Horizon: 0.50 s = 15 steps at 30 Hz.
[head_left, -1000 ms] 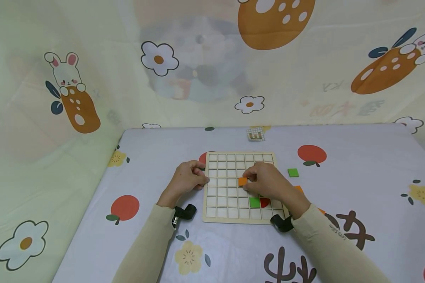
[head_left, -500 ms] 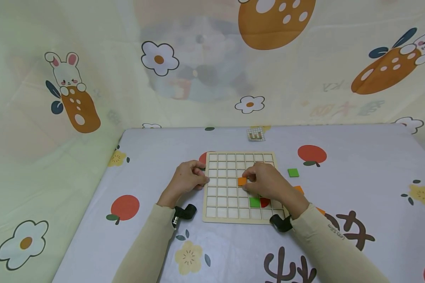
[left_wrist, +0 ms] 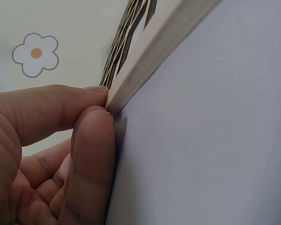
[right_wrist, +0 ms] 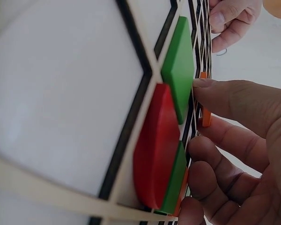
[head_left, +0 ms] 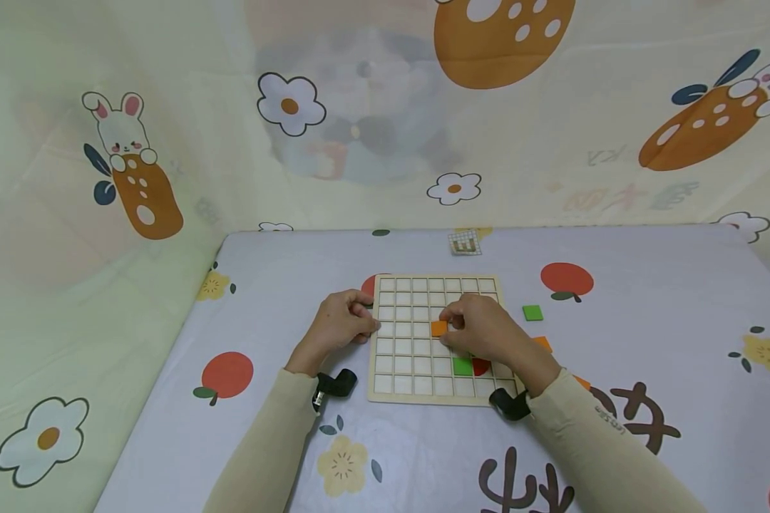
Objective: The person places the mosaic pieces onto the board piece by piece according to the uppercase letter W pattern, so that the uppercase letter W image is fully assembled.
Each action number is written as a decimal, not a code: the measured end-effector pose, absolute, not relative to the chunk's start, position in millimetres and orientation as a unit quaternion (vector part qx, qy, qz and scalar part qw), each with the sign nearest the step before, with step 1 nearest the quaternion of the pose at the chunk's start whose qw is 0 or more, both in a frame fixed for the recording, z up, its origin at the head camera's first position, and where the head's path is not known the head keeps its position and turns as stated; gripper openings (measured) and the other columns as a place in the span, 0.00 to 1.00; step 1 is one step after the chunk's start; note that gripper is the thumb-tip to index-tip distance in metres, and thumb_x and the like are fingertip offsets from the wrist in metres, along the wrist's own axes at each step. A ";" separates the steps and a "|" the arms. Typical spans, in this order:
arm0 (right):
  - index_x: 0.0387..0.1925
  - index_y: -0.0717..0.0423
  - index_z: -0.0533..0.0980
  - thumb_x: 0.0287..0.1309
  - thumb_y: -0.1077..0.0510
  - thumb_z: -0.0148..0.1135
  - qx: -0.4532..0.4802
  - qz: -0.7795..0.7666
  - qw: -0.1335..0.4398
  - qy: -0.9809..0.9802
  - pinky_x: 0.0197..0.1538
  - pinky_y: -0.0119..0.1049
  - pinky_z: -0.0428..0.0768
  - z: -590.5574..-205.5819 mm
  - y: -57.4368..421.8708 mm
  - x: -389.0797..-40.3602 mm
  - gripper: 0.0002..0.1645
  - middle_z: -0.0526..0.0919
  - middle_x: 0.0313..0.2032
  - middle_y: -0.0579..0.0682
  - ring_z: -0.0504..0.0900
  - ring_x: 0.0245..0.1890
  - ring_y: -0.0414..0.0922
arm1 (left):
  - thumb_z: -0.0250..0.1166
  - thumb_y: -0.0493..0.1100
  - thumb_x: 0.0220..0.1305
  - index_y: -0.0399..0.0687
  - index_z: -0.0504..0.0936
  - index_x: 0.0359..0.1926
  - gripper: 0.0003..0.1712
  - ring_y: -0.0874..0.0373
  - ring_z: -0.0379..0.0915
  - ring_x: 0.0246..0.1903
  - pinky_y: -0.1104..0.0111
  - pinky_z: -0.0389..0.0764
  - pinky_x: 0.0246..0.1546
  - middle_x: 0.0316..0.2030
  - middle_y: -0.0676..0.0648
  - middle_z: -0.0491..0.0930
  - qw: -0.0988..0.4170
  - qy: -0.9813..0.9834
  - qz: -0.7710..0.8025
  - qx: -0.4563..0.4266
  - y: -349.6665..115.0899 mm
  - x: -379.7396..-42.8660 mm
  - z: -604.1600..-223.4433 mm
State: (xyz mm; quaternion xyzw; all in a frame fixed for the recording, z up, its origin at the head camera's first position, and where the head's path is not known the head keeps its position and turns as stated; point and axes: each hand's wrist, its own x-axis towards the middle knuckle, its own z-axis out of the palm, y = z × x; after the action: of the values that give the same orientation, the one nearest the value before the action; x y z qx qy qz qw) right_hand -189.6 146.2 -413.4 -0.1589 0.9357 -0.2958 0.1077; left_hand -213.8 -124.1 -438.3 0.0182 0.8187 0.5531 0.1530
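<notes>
Pinching an orange square [head_left: 439, 328] with thumb and finger, the right hand [head_left: 484, 329] is at the middle of the white grid board [head_left: 402, 365]. The left hand [head_left: 341, 320] holds the board's left edge with thumb and finger. A green square [head_left: 463, 367] and a red piece [head_left: 480, 367] sit side by side on the board. A loose green tile [head_left: 532, 313] lies on the bench [head_left: 186, 456].

The board [head_left: 403, 347] is tan with white squares [head_left: 386, 365]. There's an orange tile [head_left: 439, 328], a green tile [head_left: 463, 366] and a red piece [right_wrist: 157, 145]. The cloth [head_left: 423, 449] is pale purple with red apples [head_left: 227, 375] and yellow flowers [head_left: 342, 465].
</notes>
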 end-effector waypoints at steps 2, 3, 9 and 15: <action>0.45 0.61 0.86 0.56 0.61 0.73 -0.161 -0.295 0.107 0.936 0.35 0.36 0.72 -413.2 146.5 -189.5 0.14 0.75 0.30 0.49 0.73 0.34 0.45 | 0.74 0.30 0.60 0.34 0.80 0.55 0.22 0.59 0.80 0.25 0.71 0.84 0.25 0.32 0.45 0.81 0.153 0.819 0.553 0.018 -124.1 -213.8 -438.0; 0.45 0.62 0.86 0.56 0.61 0.73 -0.162 -0.296 0.107 0.935 0.36 0.36 0.72 -413.3 146.6 -189.6 0.14 0.75 0.30 0.49 0.73 0.34 0.45 | 0.74 0.30 0.60 0.34 0.80 0.55 0.22 0.59 0.80 0.25 0.71 0.84 0.25 0.32 0.45 0.81 0.153 0.818 0.554 0.017 -124.1 -213.9 -437.8; 0.45 0.62 0.86 0.55 0.62 0.71 -0.167 -0.301 0.104 0.933 0.35 0.36 0.71 -413.3 147.5 -189.5 0.14 0.75 0.29 0.48 0.73 0.34 0.45 | 0.74 0.30 0.60 0.35 0.80 0.55 0.22 0.59 0.80 0.25 0.71 0.84 0.25 0.32 0.45 0.80 0.152 0.819 0.553 0.017 -124.0 -213.9 -437.5; 0.47 0.61 0.86 0.56 0.61 0.72 -0.160 -0.301 0.108 0.934 0.37 0.37 0.73 -411.3 148.2 -187.6 0.16 0.77 0.32 0.49 0.74 0.36 0.46 | 0.74 0.30 0.61 0.35 0.80 0.55 0.21 0.59 0.80 0.25 0.72 0.84 0.26 0.32 0.45 0.80 0.154 0.819 0.553 0.017 -124.3 -214.0 -437.7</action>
State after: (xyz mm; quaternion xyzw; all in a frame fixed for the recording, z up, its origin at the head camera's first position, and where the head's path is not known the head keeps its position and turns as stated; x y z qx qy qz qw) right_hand -187.6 148.2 -411.3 -0.1605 0.9338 -0.3010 0.1084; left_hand -214.0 -124.3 -437.7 0.0171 0.8189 0.5526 0.1540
